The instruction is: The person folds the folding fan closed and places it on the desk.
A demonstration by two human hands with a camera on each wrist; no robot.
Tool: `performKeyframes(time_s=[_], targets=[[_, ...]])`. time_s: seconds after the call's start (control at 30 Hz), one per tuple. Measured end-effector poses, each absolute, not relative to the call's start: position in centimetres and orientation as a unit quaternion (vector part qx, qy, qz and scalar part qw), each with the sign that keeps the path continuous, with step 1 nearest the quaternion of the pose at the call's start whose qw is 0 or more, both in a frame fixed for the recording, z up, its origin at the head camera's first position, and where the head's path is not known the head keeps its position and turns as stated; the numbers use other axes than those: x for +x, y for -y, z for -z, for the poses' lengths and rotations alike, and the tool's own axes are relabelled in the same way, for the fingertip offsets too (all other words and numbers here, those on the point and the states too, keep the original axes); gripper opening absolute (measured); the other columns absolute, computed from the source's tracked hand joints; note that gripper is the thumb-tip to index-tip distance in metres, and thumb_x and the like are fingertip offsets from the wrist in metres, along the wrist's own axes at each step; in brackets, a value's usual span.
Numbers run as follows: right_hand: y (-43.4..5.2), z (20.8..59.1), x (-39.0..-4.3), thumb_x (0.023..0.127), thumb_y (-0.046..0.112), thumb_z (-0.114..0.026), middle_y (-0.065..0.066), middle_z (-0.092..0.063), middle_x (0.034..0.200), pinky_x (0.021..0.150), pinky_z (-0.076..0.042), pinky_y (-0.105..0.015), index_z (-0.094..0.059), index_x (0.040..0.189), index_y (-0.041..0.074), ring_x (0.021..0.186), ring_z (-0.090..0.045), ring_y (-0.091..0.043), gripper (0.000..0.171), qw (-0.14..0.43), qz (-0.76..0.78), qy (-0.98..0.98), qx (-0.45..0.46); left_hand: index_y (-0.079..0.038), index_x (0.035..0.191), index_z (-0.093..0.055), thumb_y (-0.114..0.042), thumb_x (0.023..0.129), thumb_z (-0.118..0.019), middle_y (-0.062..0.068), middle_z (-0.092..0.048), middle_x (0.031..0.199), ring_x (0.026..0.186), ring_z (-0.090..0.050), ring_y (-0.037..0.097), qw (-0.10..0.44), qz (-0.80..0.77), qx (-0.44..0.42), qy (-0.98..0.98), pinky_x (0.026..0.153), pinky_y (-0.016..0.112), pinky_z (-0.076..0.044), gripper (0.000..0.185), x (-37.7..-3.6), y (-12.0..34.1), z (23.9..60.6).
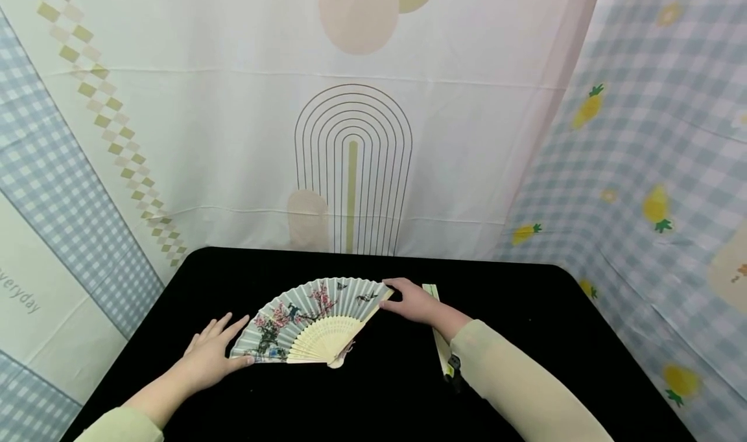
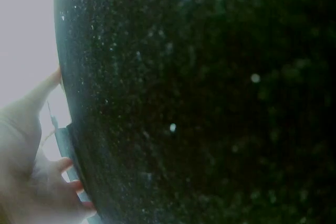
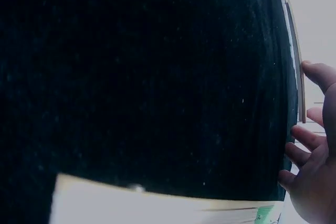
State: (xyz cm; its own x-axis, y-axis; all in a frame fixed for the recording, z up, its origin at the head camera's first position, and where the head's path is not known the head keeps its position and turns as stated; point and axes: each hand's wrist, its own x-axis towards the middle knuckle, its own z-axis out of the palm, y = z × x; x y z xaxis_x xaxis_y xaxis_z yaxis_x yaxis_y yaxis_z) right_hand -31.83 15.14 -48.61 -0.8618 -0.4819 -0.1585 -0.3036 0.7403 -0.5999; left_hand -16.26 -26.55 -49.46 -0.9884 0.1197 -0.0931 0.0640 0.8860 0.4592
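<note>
Well, fan lies btwn R grip (holding edge) & L grip, fingers spread.

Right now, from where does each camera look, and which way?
Head: head-worn, faces forward and down at the spread fan and black table; both sleeves, left grip, right grip show.
Left wrist: worn there, faces mostly the table; left grip at left edge.
Right wrist: worn there, faces the table and a pale strip; right grip at right edge.
Head and right wrist share the right grip.
</note>
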Motion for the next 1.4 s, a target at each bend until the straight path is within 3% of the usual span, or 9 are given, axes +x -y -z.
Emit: performKeyframes(time_s=[0.4,0.53,0.73,0.87,1.07,1.4], targets=[[-15.1,48.6,-31.5,0.100,0.037,-0.060,-0.009,-0.041,0.154,0.110,-0.039,-0.053,-0.042,0.151,0.015,0.140,-0.038,-0.032,0.058,0.147,0.373,-0.895,-0.194,-0.003,0.151,-0.040,-0.056,0.082,-0.073,0.037,-0.020,0.153,0.137,-0.012,0.062,0.069,-0.245,0.042,-0.966,0.104,0.081,-0.010,0.093,-16.1,26.3,49.3],[-14.9,48.4,-31.2,0.100,0.036,-0.060,-0.006,-0.044,0.151,0.105,-0.044,-0.051,-0.043,0.151,0.019,0.133,-0.047,-0.030,0.056,0.144,0.409,-0.884,-0.176,-0.003,0.149,-0.042,-0.056,0.082,-0.074,0.037,-0.021,0.153,0.137,-0.012,0.062,0.064,-0.244,0.044,-0.967,0.103,0.081,-0.010,0.092,-16.2,26.4,49.4],[-14.8,48.5,-30.9,0.101,0.026,-0.061,-0.009,-0.054,0.138,0.093,-0.053,-0.045,-0.045,0.150,0.015,0.116,-0.059,-0.027,0.053,0.128,0.462,-0.860,-0.174,-0.003,0.150,-0.041,-0.057,0.082,-0.073,0.036,-0.019,0.154,0.138,-0.010,0.061,0.077,-0.246,0.041,-0.965,0.104,0.081,-0.009,0.092,-16.3,26.4,49.4],[-14.6,48.5,-30.8,0.101,0.019,-0.061,-0.012,-0.058,0.124,0.086,-0.058,-0.041,-0.041,0.152,0.012,0.107,-0.063,-0.028,0.055,0.151,0.511,-0.830,-0.163,-0.002,0.150,-0.040,-0.057,0.083,-0.072,0.036,-0.017,0.154,0.138,-0.009,0.061,0.085,-0.249,0.039,-0.964,0.104,0.081,-0.008,0.092,-16.3,26.5,49.4],[-14.1,48.4,-30.5,0.101,0.010,-0.059,-0.017,-0.060,0.108,0.085,-0.059,-0.044,-0.037,0.154,0.011,0.101,-0.066,-0.031,0.058,0.181,0.591,-0.775,-0.132,-0.001,0.150,-0.040,-0.057,0.083,-0.072,0.037,-0.017,0.154,0.138,-0.008,0.062,0.087,-0.253,0.041,-0.963,0.104,0.081,-0.007,0.093,-16.2,26.4,49.3],[-13.5,48.4,-29.7,0.101,0.003,-0.055,-0.026,-0.059,0.129,0.081,-0.060,-0.043,-0.035,0.154,0.009,0.096,-0.069,-0.030,0.056,0.172,0.668,-0.714,-0.120,0.000,0.150,-0.039,-0.055,0.083,-0.073,0.037,-0.017,0.154,0.137,-0.008,0.062,0.082,-0.258,0.040,-0.962,0.104,0.081,-0.006,0.093,-16.1,26.3,49.4]])
